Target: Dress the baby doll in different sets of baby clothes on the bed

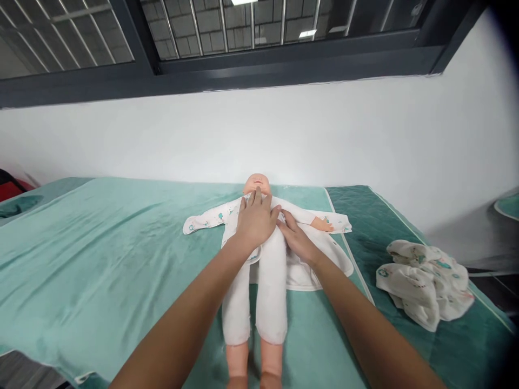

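A baby doll (257,183) lies on its back with its head toward the wall, wearing a white printed baby shirt (213,217) and white leggings (272,292). The shirt's front panel on the right lies spread out beside the body. My left hand (257,219) rests flat on the doll's chest, fingers stretched toward its chin. Close by, my right hand (299,237) has its thumb and fingers bent together at the shirt's edge by the doll's side. The pinched bit of cloth is partly hidden. One doll hand (323,223) shows through the right sleeve's opening.
A crumpled white printed baby garment (425,281) lies on the dark green cover at the right. Light green cloth (101,259) spreads across the left. Behind stands a white wall (243,135) below a dark-framed window (284,59) with bars. Something red (10,190) is at the far left.
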Tool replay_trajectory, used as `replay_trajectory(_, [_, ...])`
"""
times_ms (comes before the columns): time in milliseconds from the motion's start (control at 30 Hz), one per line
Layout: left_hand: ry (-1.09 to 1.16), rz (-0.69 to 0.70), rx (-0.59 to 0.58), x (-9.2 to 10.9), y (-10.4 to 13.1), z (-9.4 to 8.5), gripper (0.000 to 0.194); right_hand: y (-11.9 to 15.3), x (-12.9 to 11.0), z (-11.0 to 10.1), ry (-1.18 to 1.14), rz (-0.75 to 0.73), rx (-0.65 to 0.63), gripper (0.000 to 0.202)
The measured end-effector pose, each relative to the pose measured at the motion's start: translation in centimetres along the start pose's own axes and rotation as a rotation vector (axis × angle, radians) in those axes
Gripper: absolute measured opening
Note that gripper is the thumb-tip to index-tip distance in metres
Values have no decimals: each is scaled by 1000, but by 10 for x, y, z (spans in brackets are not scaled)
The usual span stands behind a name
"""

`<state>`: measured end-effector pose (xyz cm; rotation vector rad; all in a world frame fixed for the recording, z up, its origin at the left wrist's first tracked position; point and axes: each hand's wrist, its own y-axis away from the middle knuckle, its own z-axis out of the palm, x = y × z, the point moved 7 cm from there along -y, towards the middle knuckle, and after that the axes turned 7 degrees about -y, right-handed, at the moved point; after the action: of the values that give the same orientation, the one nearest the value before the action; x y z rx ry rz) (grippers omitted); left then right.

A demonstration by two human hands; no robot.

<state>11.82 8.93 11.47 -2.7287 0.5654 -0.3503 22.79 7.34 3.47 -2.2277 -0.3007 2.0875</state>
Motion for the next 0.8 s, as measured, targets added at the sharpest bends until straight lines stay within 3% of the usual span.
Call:
replay_trajectory(133, [62,42,64,15,21,-18,39,2,-7,-3,24,-11,1,55])
replay_trajectory(267, [-168,-95,202,15,50,-42,29,3,-9,-3,13,-41,3,52])
replay_trajectory(400, [-303,-141,114,11,58,-38,15,4,-6,-4,16,-35,15,52])
replay_trajectory(533, [-319,-117,28,15,54,-31,25,4,-6,-6,32,-38,21,51])
replay_trajectory(667, [-290,-30,-4,28,54,-29,29,4,-6,-7,48,-35,20,49])
replay_trajectory(800, [-251,-10,18,25,45,-38,25,2,-8,-7,58,-46,17,50])
